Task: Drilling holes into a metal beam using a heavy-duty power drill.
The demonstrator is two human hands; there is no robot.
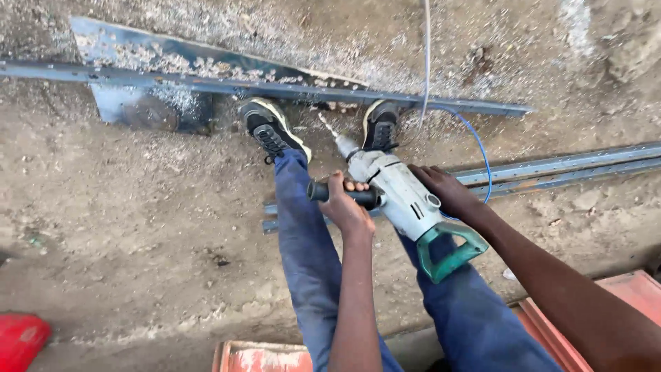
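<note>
One electric drill [403, 196] — two hands, left hand [346, 207] and right hand [444, 191] — two shoes [272, 129], one blue cable [482, 155], three long blue steel bars [289, 88], one red object [21, 337]

The drill [403, 196] sits between both hands, left hand [344, 205] on the side handle [342, 193], right hand [446, 191] on the body's right. Its bit [326, 125] points between two shoes [272, 129], which stand just before the long steel bar [275, 86]. More bars [558, 169] lie right, the cable [482, 148] looping over them.
</note>
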